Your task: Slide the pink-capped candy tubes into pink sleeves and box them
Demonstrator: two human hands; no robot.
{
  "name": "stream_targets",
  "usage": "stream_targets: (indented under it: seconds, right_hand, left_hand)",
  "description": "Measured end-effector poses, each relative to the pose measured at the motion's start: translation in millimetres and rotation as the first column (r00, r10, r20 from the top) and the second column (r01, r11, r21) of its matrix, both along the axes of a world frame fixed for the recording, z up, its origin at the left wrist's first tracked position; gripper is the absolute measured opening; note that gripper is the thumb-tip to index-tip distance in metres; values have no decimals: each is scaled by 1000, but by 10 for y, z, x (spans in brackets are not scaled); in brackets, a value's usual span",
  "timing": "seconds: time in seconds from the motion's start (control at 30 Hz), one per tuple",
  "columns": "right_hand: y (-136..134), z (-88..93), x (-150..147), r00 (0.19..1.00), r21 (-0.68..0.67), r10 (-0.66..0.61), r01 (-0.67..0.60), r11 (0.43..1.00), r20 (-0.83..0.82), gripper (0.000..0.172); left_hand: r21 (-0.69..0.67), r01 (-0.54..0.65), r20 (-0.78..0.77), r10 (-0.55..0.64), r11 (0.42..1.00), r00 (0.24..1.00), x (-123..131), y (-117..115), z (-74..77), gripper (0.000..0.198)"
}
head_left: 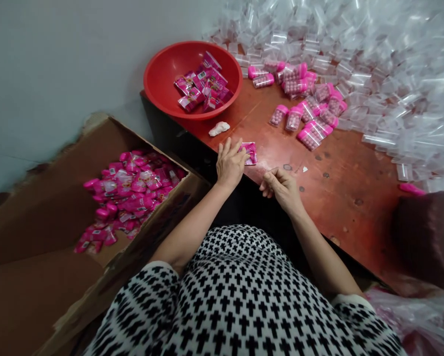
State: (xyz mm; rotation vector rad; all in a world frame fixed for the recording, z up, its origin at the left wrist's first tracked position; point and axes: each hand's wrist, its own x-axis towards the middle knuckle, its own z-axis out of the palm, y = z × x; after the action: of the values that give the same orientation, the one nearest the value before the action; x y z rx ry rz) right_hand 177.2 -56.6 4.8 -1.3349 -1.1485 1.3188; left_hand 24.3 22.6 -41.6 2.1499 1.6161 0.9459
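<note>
My left hand lies with its fingers stretched over a flat pink printed wrapper near the front edge of the reddish table. Part of that wrapper is covered by the fingertips. To the right, my right hand is held at the table's edge with thumb and fingers pinched together; whatever may be between them is too small or hidden to make out. A small white lump sits on the table just beyond my left hand. Farther back lie several small clear bottles with pink caps, filled with pale pink balls.
A red bowl of pink wrappers stands at the table's far left corner. Clear empty tubes are heaped at back right. A dark bucket stands right. On the left, an open cardboard box holds pink packed bottles.
</note>
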Motion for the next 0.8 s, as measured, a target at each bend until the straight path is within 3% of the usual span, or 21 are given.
stream_targets:
  seconds: [0.17, 0.23, 0.33, 0.4, 0.47, 0.53, 0.6, 0.67, 0.73, 0.8]
  right_hand:
    - [296, -103, -68, 985, 145, -145, 130, 981, 96, 32]
    - [409, -129, -105, 986, 200, -156, 142, 970, 56, 37]
    - [503, -114, -142, 990, 176, -105, 120, 977, -93, 39]
    - [518, -88, -148, 983, 156, -92, 117, 981, -160, 39]
    - [513, -78, -139, 983, 147, -62, 88, 985, -175, 40]
    - [501, -91, -112, 986, 132, -5, 28, 991, -168, 41]
    - [491, -109, -59, 988, 116, 60, -43, 992, -144, 42]
    - [492, -96, 35, 993, 116, 106, -99, 988, -54, 39]
    - [517, -30, 181, 981, 160, 71, -101, 982, 182, 30]
    - [577, 75, 373, 852, 230, -83, -45, 972, 516, 23]
  left_hand:
    - [87, 18, 77, -25, 996, 997, 41, -71, 7, 23]
    - [117, 40, 128, -55, 992, 990, 49, -124, 78, 25]
    - [96, 65, 274, -89, 993, 958, 33, -211, 213, 28]
    - [-26, 56, 462, -38, 998, 886, 6, -256, 287, 37]
    - [-239, 114, 659, 75, 964, 748, -20, -287, 338, 48]
    - [-425, 260, 774, 199, 867, 601, -31, -306, 377, 47]
    - [-513, 391, 810, 281, 764, 514, -23, -320, 410, 40]
    - [-550, 433, 813, 338, 715, 475, 1, -332, 436, 36]
    - [-578, 413, 801, 393, 703, 452, 32, -346, 448, 34]
    - [-601, 377, 790, 448, 705, 419, 63, -360, 449, 34]
